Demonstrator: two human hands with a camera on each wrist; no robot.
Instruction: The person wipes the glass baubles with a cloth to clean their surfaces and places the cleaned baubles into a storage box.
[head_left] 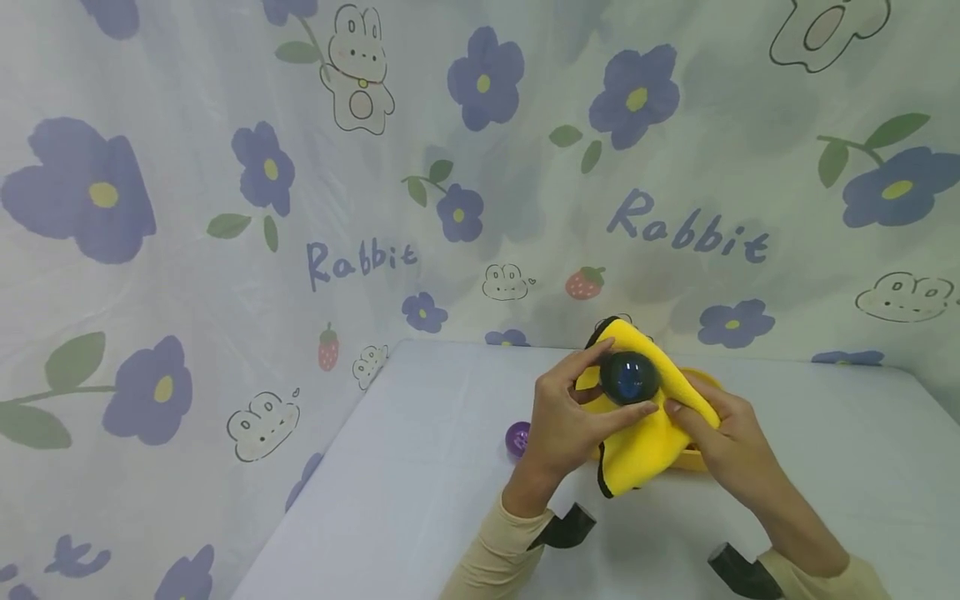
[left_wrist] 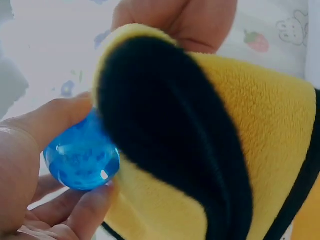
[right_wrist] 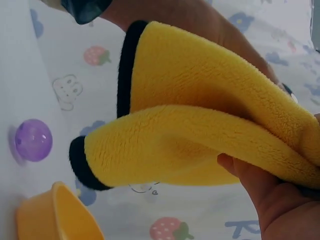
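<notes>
A shiny blue see-through ball [head_left: 628, 377] is raised above the table, held between the thumb and fingers of my left hand [head_left: 564, 417]. It looks dark in the head view and bright blue in the left wrist view. My right hand [head_left: 723, 437] grips a yellow plush cloth [head_left: 645, 454] with black edging, its thumb on the near side. Folds of the cloth [right_wrist: 200, 135] lie behind and against the ball, and one black-edged corner hangs down. In the right wrist view the cloth hides the ball and most of my left hand.
A purple see-through ball [head_left: 517, 439] rests on the white table [head_left: 405, 467], left of the hands. Behind the cloth and right hand stands a yellow container [head_left: 693, 461], mostly covered in the head view. A flower-and-rabbit printed curtain [head_left: 525, 183] hangs at the back and left.
</notes>
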